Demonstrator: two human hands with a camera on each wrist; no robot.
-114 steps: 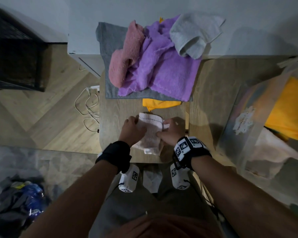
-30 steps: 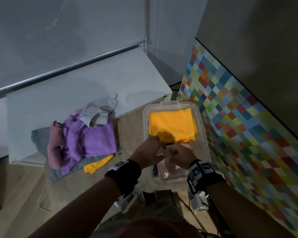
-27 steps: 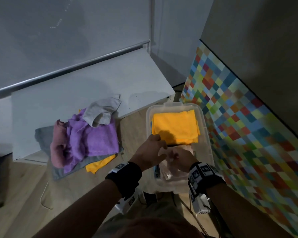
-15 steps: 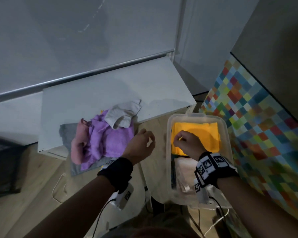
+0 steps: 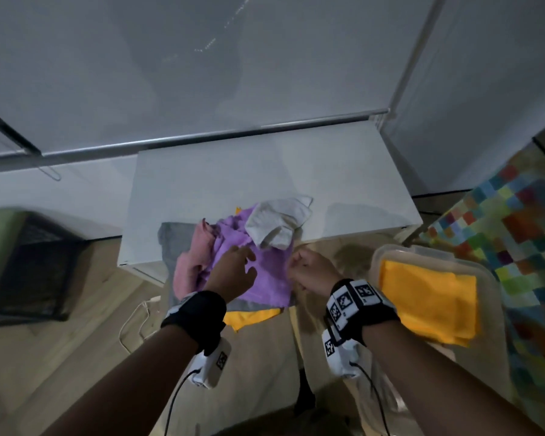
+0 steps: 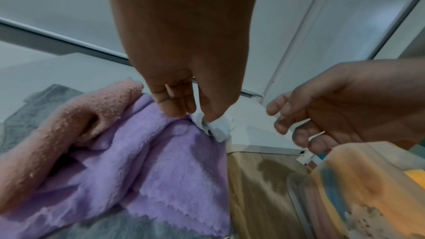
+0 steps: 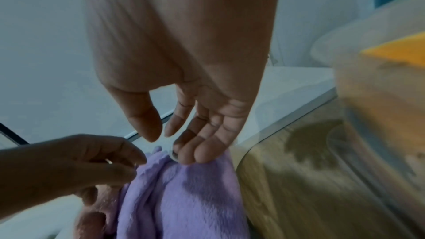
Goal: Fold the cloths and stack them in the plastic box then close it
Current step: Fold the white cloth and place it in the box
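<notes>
A loose pile of cloths lies at the table's far edge: a purple cloth (image 5: 265, 272) on top, a pink cloth (image 5: 189, 256) on its left, a pale grey cloth (image 5: 277, 221) at the back, and grey and yellow ones underneath. My left hand (image 5: 247, 262) reaches onto the pile; in the left wrist view its fingertips (image 6: 174, 110) touch the purple cloth (image 6: 149, 161) and the thumb touches the pale grey cloth (image 6: 219, 131). My right hand (image 5: 296, 265) hovers at the purple cloth's right edge, its fingers (image 7: 197, 154) loosely bent and brushing the purple cloth (image 7: 184, 197). The clear plastic box (image 5: 438, 253) stands open to the right, a folded yellow cloth (image 5: 428, 297) inside.
The wooden table (image 5: 265, 357) meets a white cabinet top (image 5: 265, 177) behind the pile. A black mesh basket (image 5: 35, 262) stands on the floor at the left, with a white cable (image 5: 132, 322) near it. A multicoloured checked surface (image 5: 516, 221) borders the box.
Both hands let go of the pale folded cloth in the box and moved left to the pile. My view swung left with them.
</notes>
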